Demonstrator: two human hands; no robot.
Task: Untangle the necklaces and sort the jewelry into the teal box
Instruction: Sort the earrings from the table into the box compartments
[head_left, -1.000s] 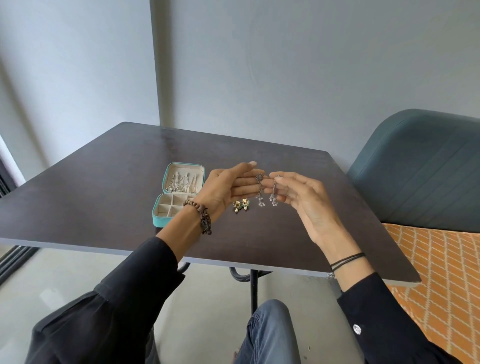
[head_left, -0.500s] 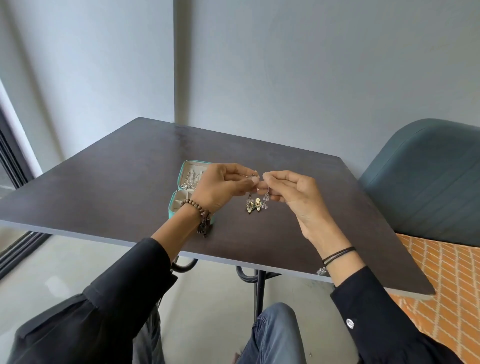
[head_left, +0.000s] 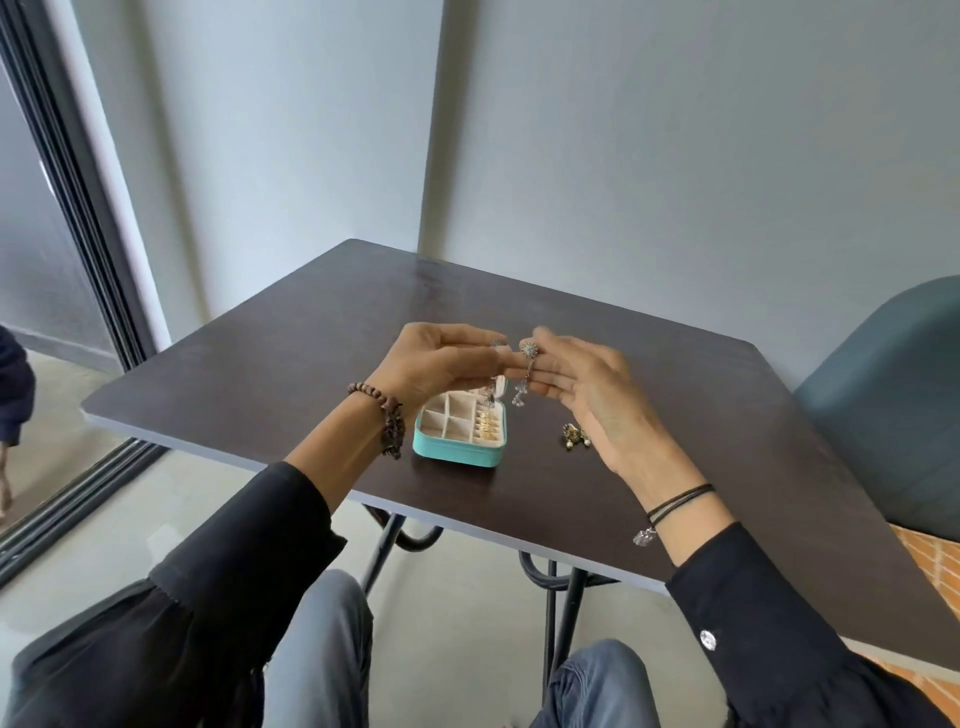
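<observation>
The open teal box (head_left: 457, 458) lies on the dark table (head_left: 291, 358), with cream compartments and gold pieces in its right slots. Both hands are raised above it. My right hand (head_left: 587, 384) pinches a silver drop earring (head_left: 527, 369) with a round studded top, which dangles between the fingertips. My left hand (head_left: 441, 358) pinches a second small silver piece (head_left: 491, 392) that hangs just over the box; the hand hides most of it. A pair of gold earrings (head_left: 574, 435) lies on the table right of the box, under my right hand.
A teal upholstered chair (head_left: 893, 395) stands at the right of the table, with an orange patterned rug (head_left: 935, 558) under it. A dark sliding-door frame (head_left: 67, 208) runs along the left. The grey wall is close behind the table.
The view has swung left, so the box now appears under the hands. The hands have drawn slightly apart, each with a silver piece.
</observation>
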